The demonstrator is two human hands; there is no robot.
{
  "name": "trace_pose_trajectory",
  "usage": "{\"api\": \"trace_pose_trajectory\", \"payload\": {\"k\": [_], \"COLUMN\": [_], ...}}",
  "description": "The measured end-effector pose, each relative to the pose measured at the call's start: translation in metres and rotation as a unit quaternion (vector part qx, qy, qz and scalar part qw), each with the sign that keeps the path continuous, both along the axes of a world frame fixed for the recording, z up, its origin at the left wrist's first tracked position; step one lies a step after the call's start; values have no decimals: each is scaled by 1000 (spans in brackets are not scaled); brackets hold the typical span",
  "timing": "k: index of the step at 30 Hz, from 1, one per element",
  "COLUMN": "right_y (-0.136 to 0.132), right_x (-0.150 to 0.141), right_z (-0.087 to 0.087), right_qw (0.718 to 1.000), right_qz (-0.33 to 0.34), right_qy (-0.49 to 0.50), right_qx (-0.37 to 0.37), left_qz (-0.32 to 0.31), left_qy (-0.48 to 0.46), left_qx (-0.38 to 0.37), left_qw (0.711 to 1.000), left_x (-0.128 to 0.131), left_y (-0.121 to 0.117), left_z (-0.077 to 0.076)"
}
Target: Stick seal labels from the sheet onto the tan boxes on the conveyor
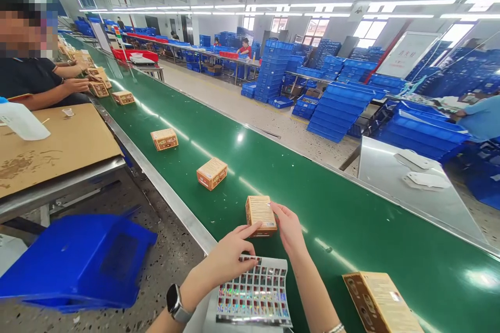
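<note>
A small tan carton lies on the green conveyor belt just in front of me. My left hand, with a watch on the wrist, reaches its fingertips to the carton's near edge, fingers bent together. My right hand touches the carton's right side with fingers extended. Under my left hand lies a sheet of shiny holographic stickers. Another, larger carton lies on the belt at the lower right.
More cartons ride the belt further up. A seated person handles cartons at the left, beside a cardboard-covered table. A blue plastic crate sits on the floor. Stacks of blue crates fill the far side.
</note>
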State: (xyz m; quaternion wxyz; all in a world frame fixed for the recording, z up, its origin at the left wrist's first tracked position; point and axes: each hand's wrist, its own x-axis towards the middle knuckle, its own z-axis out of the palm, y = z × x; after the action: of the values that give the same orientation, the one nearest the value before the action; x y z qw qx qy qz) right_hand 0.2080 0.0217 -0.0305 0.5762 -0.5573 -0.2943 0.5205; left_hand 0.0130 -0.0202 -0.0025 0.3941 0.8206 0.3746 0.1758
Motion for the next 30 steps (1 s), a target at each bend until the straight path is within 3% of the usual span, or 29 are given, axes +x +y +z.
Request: {"api": "trace_pose_trajectory", "payload": {"k": [9, 16, 20, 26, 30], "right_y": [-19, -34, -38, -41, -75], "right_x": [5, 10, 16, 41, 59], "right_z": [-11, -5, -1, 4, 19], "right_qw": [994, 965, 952, 949, 951], "right_qz": [-63, -104, -120, -116, -62], "right_qy": [-86, -242, -281, -293, -302], "right_qx": [-10, 1, -4, 0, 31], "left_qz": [-22, -47, -59, -65, -23], "left_qy": [4, -3, -1, -28, 1], "left_qx": [14, 39, 49, 38, 10], "left_qw": [1000, 998, 997, 997, 1000], "left_x": [15, 24, 31, 33, 24], "left_y": [-12, -19, -22, -29, -32], "left_z": [-5, -9, -10, 2, 14]}}
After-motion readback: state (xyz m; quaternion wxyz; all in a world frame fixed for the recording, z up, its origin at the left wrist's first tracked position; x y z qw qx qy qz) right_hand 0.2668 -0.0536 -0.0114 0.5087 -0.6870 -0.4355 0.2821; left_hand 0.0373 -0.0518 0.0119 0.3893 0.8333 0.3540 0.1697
